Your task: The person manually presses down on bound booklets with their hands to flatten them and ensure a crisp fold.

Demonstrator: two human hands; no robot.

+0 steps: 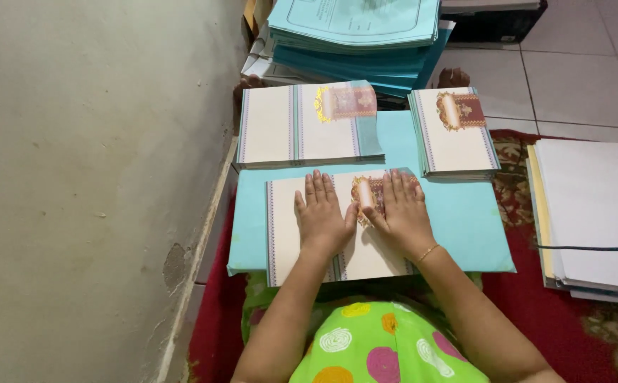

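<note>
A cream printed card sheet [284,234] with a maroon and gold emblem lies on a light blue folder [465,220] in front of me. My left hand [322,216] lies flat on the sheet's middle, fingers together. My right hand [403,209] presses flat beside it, partly covering the emblem; a thin bracelet circles its wrist. Behind, a stack of unfolded sheets [302,131] sits at the left and a stack of folded cards [454,131] at the right.
A tall pile of teal booklets [355,35] stands at the back. A stack of white and cream paper [593,213] with a dark cord across it lies to the right on a red rug [536,298]. A plaster wall [89,177] runs along the left.
</note>
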